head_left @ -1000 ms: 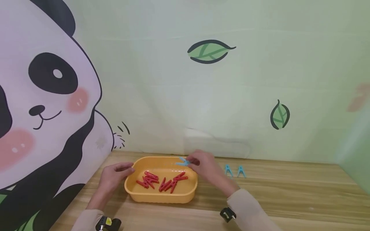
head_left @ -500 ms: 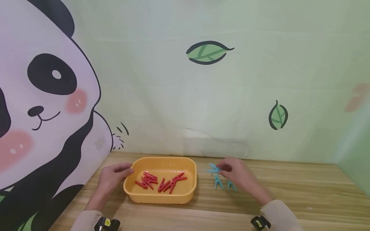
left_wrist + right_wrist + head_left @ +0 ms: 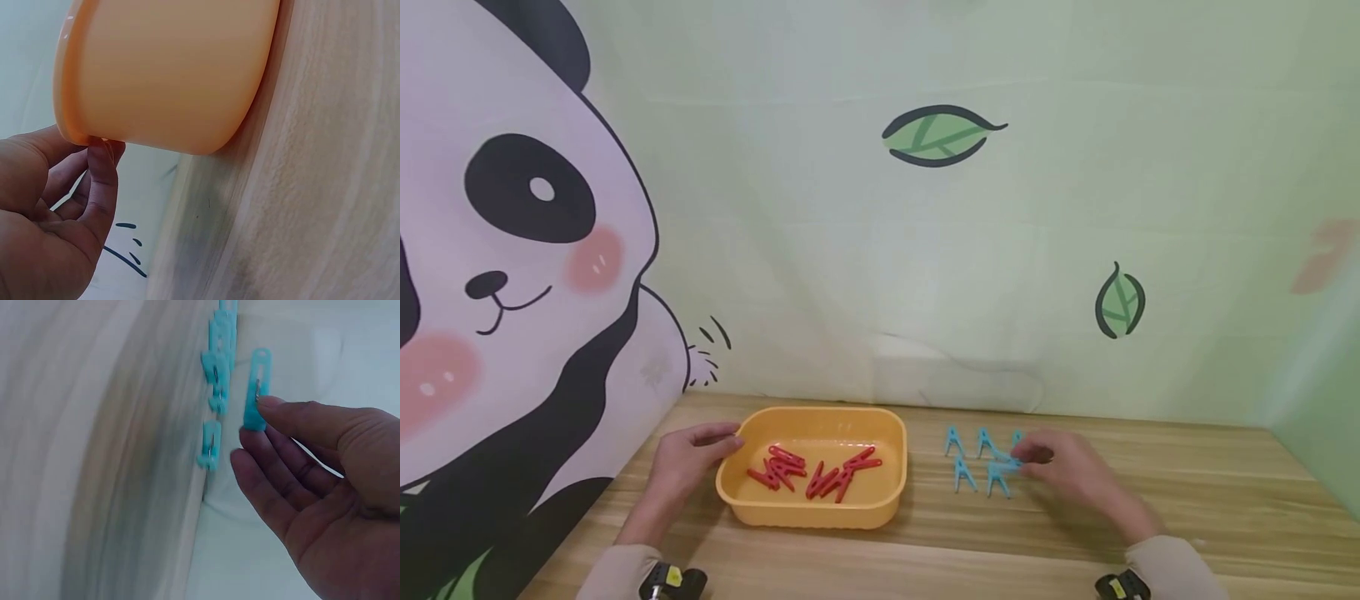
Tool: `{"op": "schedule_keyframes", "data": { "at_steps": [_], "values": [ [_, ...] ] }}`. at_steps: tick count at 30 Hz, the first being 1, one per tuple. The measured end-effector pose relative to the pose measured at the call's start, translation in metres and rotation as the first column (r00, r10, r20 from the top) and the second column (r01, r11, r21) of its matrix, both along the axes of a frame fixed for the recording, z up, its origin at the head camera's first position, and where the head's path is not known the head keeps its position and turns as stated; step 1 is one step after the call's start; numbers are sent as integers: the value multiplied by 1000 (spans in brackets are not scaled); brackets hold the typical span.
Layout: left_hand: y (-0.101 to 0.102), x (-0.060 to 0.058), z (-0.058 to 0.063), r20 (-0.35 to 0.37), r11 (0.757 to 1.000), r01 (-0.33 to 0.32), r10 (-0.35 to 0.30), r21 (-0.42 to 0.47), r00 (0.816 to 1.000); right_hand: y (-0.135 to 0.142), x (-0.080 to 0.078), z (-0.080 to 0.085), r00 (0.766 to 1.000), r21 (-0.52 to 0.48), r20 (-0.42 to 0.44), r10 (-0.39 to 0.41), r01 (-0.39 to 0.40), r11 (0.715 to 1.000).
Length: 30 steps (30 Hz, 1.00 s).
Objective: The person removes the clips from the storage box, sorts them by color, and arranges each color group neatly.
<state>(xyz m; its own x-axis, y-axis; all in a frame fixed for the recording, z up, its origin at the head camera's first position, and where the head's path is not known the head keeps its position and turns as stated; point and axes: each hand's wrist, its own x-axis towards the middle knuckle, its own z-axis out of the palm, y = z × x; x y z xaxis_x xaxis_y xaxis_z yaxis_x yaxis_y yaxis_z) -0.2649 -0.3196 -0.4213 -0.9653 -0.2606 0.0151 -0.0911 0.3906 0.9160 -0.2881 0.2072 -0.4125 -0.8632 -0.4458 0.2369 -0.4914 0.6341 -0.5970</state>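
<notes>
My left hand (image 3: 691, 462) grips the left end of a yellow plastic basin (image 3: 812, 514), thumb and fingers pinching its rim (image 3: 64, 94). Several red clothespins (image 3: 784, 471) lie in the basin, in two loose groups. To the right of it, my right hand (image 3: 1067, 468) pinches a light blue clothespin (image 3: 257, 375) between thumb and fingertips, held apart from the tabletop. Several more blue clothespins (image 3: 964, 475) stand on the table in two rough rows, legs down. One at the back right (image 3: 1017, 438) is partly covered by the right hand.
The wood-grain table (image 3: 1112, 500) ends at a pale green backdrop (image 3: 820, 250) with printed leaves. On the left a panda picture (image 3: 527, 233) covers the wall and reaches down to the table edge. Each wrist wears a small black camera (image 3: 1123, 586).
My right hand, pinching a blue clothespin, has moved right from over the basin to beside the standing blue clothespins. The left hand stays at the basin's rim.
</notes>
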Motion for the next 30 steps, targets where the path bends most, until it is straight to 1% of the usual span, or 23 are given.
{"op": "schedule_keyframes", "data": {
  "at_steps": [6,11,16,18,21,23,25,28,30],
  "values": [
    [0,-1,1,3,1000,-1,1,0,1000,16,0,3,998,43,51,31,-33,999],
    [1,-1,1,16,1000,-2,3,-12,1000,25,-2,-2,997,73,76,33,-39,997],
    [1,-1,0,11,1000,-3,3,-9,1000,26,-2,-6,993,74,116,30,-39,996],
    [1,-1,0,14,1000,-6,6,-9,1000,25,-1,-5,992,82,124,-7,-3,997],
    [1,-1,0,18,1000,-10,10,-11,1000,20,2,-2,986,116,129,-106,92,989],
    [0,-1,0,18,1000,-7,7,-11,1000,14,4,-1,973,143,134,-187,168,975],
    [-1,-1,0,13,1000,-5,6,-15,1000,9,6,1,958,167,141,-249,225,960],
    [-1,-1,1,6,1000,-1,1,-17,1000,2,8,0,937,180,165,-308,278,944],
    [0,-1,1,7,1000,-3,3,-17,1000,0,9,0,931,174,177,-319,289,941]
  ]
}}
